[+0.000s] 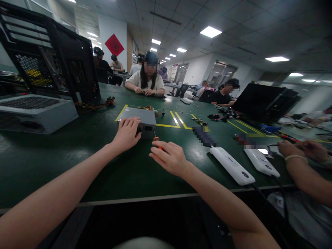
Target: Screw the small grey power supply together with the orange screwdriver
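A grey metal computer power supply (pixel 144 116) lies on the green table in front of me, its socket side facing me. My left hand (pixel 129 129) is over its left front corner, fingers across the top and thumb down at the front face, steadying it. My right hand (pixel 169 156) is closed around the orange handle of a screwdriver (pixel 156 139). The thin shaft points up toward the unit's right front edge; whether the tip touches a screw I cannot tell. Bundled wires (pixel 149 108) come out behind the unit.
At left stand a larger power supply (pixel 49 116) and an open black computer case (pixel 75 65). White power banks (pixel 232 166) with cables lie at right, near a co-worker's hands (pixel 292 149). Yellow tape marks (pixel 168 126) the table. Another person (pixel 146 77) sits opposite.
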The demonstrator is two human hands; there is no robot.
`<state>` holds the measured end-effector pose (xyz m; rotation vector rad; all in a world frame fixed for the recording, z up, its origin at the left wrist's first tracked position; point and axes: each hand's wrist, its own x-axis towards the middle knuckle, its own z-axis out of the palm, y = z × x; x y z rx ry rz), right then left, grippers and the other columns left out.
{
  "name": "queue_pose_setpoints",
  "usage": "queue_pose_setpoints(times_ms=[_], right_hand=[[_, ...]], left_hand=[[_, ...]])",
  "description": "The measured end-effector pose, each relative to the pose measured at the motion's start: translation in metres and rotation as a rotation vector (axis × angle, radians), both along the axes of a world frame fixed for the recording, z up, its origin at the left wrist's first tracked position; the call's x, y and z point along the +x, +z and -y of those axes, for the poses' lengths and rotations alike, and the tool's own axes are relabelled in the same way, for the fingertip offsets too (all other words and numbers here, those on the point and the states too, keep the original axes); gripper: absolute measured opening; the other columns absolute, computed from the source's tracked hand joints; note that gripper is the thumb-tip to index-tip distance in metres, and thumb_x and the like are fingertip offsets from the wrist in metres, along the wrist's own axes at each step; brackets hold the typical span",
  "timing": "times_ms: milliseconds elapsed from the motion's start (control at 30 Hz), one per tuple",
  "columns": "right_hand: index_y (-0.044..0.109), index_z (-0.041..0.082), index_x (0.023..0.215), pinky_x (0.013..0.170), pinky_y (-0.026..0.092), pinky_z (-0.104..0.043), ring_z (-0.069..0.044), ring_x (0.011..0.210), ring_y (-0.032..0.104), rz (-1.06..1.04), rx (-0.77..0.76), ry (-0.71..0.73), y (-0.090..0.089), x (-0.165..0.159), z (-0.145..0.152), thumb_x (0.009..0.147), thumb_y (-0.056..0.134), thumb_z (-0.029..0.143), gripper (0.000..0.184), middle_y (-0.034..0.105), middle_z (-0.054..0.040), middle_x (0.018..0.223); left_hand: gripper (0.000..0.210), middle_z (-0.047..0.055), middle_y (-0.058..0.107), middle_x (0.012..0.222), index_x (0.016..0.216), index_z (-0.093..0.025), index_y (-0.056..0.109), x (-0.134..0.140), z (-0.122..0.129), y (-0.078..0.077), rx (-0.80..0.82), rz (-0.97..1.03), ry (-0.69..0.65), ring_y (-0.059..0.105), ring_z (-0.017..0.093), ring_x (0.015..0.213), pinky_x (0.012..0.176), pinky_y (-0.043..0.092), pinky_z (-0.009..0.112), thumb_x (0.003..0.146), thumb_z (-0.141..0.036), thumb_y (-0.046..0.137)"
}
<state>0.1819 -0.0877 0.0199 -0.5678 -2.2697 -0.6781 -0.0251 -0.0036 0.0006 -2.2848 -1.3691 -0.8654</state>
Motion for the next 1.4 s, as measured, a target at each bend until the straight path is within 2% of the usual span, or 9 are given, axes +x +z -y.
queue_pose_setpoints(times_ms=[67,267,500,700,833,967,1167,1267,1400], right_hand=[[0.06,0.014,0.09,0.062,0.045,-0.023,-0.013,0.077,0.062,-0.007,-0.025,0.02,0.0012,-0.0008,0.001,0.087,0.05,0.026,0.016,0.065,-0.0099,0.096],[0.056,0.011,0.105,0.067,0.047,-0.024,-0.015,0.088,0.062,-0.007,-0.06,0.073,0.0016,-0.0025,0.0016,0.087,0.049,0.021,0.022,0.064,-0.0125,0.105],[0.056,0.011,0.097,0.066,0.048,-0.025,-0.015,0.085,0.063,-0.04,-0.073,0.093,-0.0016,-0.0027,-0.0012,0.086,0.051,0.031,0.022,0.066,-0.0106,0.097],[0.052,0.013,0.113,0.07,0.049,-0.026,-0.016,0.093,0.062,0.067,-0.066,0.087,-0.0002,-0.0022,0.0009,0.088,0.047,0.026,0.028,0.063,-0.0122,0.108],[0.052,0.015,0.102,0.066,0.049,-0.024,-0.015,0.086,0.064,-0.042,-0.047,0.077,-0.0019,-0.0006,-0.0011,0.087,0.052,0.032,0.023,0.065,-0.0112,0.103],[0.051,0.015,0.092,0.064,0.051,-0.022,-0.016,0.083,0.065,-0.118,-0.093,0.102,-0.0031,-0.0011,-0.001,0.085,0.054,0.039,0.025,0.066,-0.0117,0.097],[0.05,0.012,0.114,0.071,0.051,-0.026,-0.018,0.094,0.063,0.033,-0.124,0.08,0.0031,-0.0032,0.0062,0.089,0.043,0.026,0.029,0.06,-0.0152,0.107],[0.051,0.012,0.107,0.071,0.051,-0.025,-0.017,0.092,0.063,-0.008,-0.108,0.077,0.001,-0.0022,0.004,0.088,0.048,0.032,0.027,0.062,-0.014,0.106],[0.047,0.014,0.095,0.063,0.051,-0.022,-0.016,0.082,0.066,-0.124,-0.082,0.046,-0.0048,-0.0004,-0.0016,0.087,0.051,0.041,0.029,0.065,-0.0133,0.098]], left_hand=[[0.04,0.013,0.048,0.131,0.119,-0.014,0.044,0.0002,-0.0001,0.0,0.002,-0.01,0.005,0.04,0.027,0.122,0.104,0.023,0.043,0.08,-0.024,0.046],[0.04,0.013,0.049,0.13,0.119,-0.013,0.044,0.0009,0.0009,0.0019,0.015,-0.026,0.013,0.04,0.027,0.122,0.103,0.024,0.043,0.08,-0.025,0.046],[0.041,0.014,0.049,0.13,0.119,-0.013,0.044,0.0007,0.0003,0.0015,0.0,-0.012,0.0,0.041,0.027,0.122,0.103,0.024,0.044,0.08,-0.025,0.046],[0.041,0.014,0.048,0.13,0.119,-0.013,0.044,0.0002,0.0001,0.001,0.008,-0.007,0.001,0.04,0.027,0.122,0.103,0.023,0.044,0.08,-0.025,0.046],[0.041,0.014,0.048,0.13,0.119,-0.013,0.044,0.0002,0.0009,0.0021,-0.005,-0.006,-0.002,0.04,0.028,0.122,0.103,0.023,0.044,0.081,-0.026,0.045],[0.041,0.013,0.048,0.131,0.12,-0.014,0.043,0.0002,0.0009,0.0019,0.002,-0.02,0.008,0.04,0.027,0.122,0.104,0.023,0.043,0.081,-0.026,0.045],[0.041,0.014,0.048,0.131,0.12,-0.014,0.044,0.0008,0.0016,0.0022,-0.009,-0.008,0.001,0.04,0.028,0.122,0.103,0.023,0.045,0.08,-0.026,0.044],[0.041,0.014,0.048,0.131,0.12,-0.014,0.044,0.0008,0.0024,0.0029,-0.017,-0.01,-0.004,0.04,0.028,0.123,0.103,0.024,0.045,0.081,-0.026,0.044],[0.042,0.014,0.047,0.132,0.121,-0.015,0.043,0.0008,0.0022,0.003,-0.034,0.005,-0.006,0.039,0.028,0.123,0.103,0.023,0.045,0.081,-0.026,0.045]])
